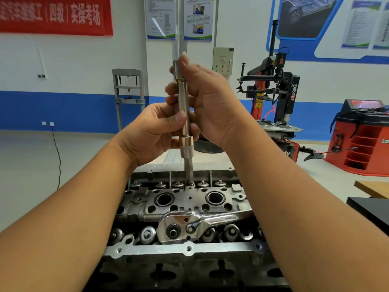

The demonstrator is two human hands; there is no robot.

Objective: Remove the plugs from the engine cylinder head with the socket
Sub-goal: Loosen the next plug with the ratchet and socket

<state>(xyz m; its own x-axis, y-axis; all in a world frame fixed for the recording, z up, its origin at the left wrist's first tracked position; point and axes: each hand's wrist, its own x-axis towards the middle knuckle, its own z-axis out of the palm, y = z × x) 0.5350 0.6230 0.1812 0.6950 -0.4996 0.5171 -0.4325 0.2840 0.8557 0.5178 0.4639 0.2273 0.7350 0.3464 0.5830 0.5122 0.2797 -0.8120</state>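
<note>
Slim steel socket (184, 114) — both hands' grip

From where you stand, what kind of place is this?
Most likely a car repair training workshop. An engine cylinder head sits on the bench with a ratchet lying on it, a tyre changing machine stands behind, and a red banner and instruction posters hang on the wall.

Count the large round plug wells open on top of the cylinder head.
2: one large round dark well left of the upright socket bar, one right of it. The forearms may hide others.
</note>
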